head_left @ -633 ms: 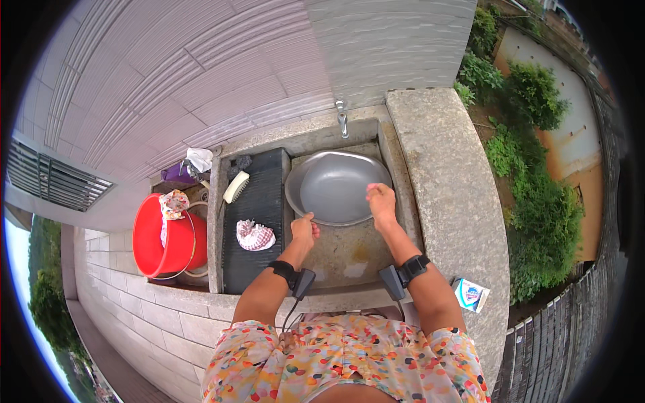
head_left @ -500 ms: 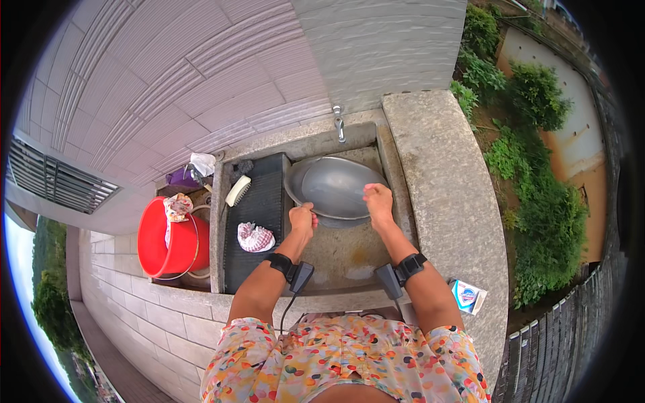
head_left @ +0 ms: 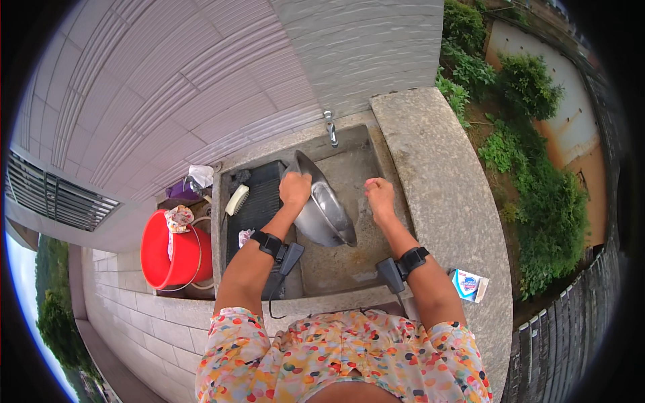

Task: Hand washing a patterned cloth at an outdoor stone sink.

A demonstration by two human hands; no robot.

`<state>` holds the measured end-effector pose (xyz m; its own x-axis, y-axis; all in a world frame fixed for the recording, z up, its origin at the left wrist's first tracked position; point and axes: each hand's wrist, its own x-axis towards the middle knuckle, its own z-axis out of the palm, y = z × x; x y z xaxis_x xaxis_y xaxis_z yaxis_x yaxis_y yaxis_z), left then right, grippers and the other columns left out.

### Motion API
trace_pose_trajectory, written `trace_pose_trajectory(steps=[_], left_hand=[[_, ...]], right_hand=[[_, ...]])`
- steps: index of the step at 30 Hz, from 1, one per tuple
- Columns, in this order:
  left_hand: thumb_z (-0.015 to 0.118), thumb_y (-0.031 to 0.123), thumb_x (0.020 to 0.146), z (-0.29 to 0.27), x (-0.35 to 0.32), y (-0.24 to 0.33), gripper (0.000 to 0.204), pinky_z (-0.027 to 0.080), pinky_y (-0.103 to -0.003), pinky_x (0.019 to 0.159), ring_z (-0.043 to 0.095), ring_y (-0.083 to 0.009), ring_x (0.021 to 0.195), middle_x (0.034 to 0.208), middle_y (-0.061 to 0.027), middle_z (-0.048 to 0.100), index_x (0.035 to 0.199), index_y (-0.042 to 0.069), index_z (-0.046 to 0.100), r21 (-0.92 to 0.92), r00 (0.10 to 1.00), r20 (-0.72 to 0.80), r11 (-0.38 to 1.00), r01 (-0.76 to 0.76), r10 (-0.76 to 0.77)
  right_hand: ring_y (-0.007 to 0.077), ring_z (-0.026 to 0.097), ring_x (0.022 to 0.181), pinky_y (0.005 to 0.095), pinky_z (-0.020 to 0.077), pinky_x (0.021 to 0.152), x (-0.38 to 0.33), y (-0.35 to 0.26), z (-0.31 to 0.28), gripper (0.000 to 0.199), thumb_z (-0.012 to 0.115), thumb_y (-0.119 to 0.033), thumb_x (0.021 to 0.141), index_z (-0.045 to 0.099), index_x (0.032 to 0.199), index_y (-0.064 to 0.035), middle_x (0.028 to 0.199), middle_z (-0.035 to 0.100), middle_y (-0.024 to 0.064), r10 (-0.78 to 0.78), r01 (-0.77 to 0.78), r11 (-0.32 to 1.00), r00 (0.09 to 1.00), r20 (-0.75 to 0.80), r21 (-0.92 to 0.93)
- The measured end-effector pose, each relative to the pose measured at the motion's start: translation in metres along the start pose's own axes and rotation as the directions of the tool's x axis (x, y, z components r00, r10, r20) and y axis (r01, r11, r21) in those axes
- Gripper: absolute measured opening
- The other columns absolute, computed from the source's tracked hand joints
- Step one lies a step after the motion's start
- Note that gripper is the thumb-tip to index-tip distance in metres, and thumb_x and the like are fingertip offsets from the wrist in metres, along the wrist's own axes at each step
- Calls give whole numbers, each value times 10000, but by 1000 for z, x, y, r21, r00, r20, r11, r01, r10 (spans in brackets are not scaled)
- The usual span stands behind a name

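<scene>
The left hand (head_left: 295, 189) I'm watching has its fingers closed over the rim of a metal basin (head_left: 310, 225), which stands steeply tilted over the left side of the stone sink (head_left: 336, 275). I judge that this one-sided grip is what props it on edge; I cannot tell whether its lower rim touches the sink floor. My right hand (head_left: 380, 199) is apart from the basin over the sink's right half, fingers curled, with nothing visible in it; how tightly they close, I cannot tell.

Left of the basin lies a dark ribbed washboard slab (head_left: 265, 193), its ridges probably there for grip. A pale scrubbing brush (head_left: 237, 199) rests on it, and a checked cloth (head_left: 245, 237) shows partly behind my left forearm. Further left, a red bucket (head_left: 158, 258) sits in a lower recess, a floral cloth (head_left: 179, 219) draped over its rim, likely hung to be within reach.

Behind the sink, a tap (head_left: 331, 131) projects from the wall. On the right runs a rough stone table (head_left: 437, 181), with a small white-and-blue box (head_left: 468, 285) near my right elbow. The tiled wall (head_left: 201, 101) rises behind; this is outdoors, with shrubs (head_left: 531, 221) growing beyond the table.
</scene>
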<state>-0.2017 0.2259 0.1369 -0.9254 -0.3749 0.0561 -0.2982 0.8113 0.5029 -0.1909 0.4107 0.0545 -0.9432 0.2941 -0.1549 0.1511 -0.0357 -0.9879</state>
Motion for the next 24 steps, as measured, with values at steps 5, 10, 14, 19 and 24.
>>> trace_pose_trajectory(steps=[5, 10, 14, 19, 24], left_hand=[[497, 210, 680, -62, -19, 24, 261, 468, -453, 636, 572, -383, 644, 647, -244, 569, 600, -16, 600, 256, 944, 23, 910, -325, 330], [513, 197, 700, -88, -38, 39, 230, 467, -419, 533, 576, -351, 554, 589, -195, 573, 580, 25, 609, 345, 835, 68, 772, -534, 547], [513, 202, 701, -80, -32, 26, 242, 458, -437, 541, 568, -370, 558, 567, -205, 558, 567, 20, 599, 281, 850, 34, 812, -512, 525], [523, 185, 663, -50, 11, -31, 226, 458, -405, 536, 558, -361, 523, 612, -211, 576, 570, -10, 592, 97, 936, -128, 944, -316, 327], [532, 65, 652, 40, 20, -126, 133, 358, -313, 381, 445, -203, 387, 492, -75, 490, 546, -14, 533, -828, 931, 223, 448, 337, -288]], right_hand=[[303, 586, 743, 351, 436, 678, -5, -29, 11, 173, 501, -112, 752, 604, 807, 16, 772, 604, 192, -3, 7, 989, 1000, 31, -146], [335, 564, 813, 389, 435, 706, 1, -52, 32, 198, 506, -134, 750, 601, 860, 1, 896, 581, 192, -142, 168, 872, 986, 89, -459], [303, 490, 997, 409, 395, 809, 11, -66, 48, 283, 517, -131, 732, 581, 985, -22, 1115, 512, 120, -162, 262, 614, 965, 206, -744], [282, 392, 1113, 462, 295, 913, 34, -56, 63, 353, 491, -148, 759, 537, 1094, -47, 1211, 457, 35, -356, 476, 337, 863, 358, -812], [279, 250, 1242, 465, 163, 1024, 60, -51, 79, 381, 367, -145, 849, 448, 1213, -66, 1353, 283, 4, -287, 723, -107, 635, 717, -683]])
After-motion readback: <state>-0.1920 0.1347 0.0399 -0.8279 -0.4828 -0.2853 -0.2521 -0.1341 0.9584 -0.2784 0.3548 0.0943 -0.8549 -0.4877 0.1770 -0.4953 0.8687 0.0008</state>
